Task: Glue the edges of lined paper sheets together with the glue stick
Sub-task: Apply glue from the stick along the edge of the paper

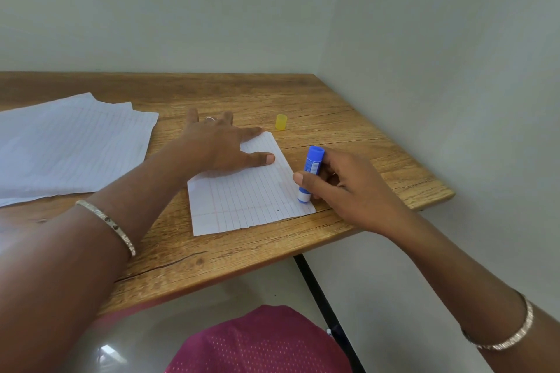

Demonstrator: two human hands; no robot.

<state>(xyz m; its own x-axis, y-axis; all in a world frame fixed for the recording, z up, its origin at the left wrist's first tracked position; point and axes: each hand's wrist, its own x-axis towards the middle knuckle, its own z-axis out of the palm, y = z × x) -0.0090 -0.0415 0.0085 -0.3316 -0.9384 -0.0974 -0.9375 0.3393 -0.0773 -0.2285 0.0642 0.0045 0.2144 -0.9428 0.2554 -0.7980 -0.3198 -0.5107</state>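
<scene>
1. The wooden table (348, 118) is carrying the small lined sheet (242, 200) near its front right edge.
2. A pile of loose lined sheets (69, 145) is lying well to the left of that sheet.
3. The left hand (221, 142) is pressing down the sheet's far end, with its fingers spread wide.
4. The right hand (342, 185) is gripping the blue glue stick (312, 166), whose white tip is resting on the sheet's right edge.
5. A yellow cap (281, 122) is standing just beyond the sheet.

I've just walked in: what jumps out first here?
The right hand grips a blue glue stick, its tip down on the right edge of a small lined sheet. The left hand presses that sheet flat; a yellow cap stands beyond it on the wooden table.
</scene>
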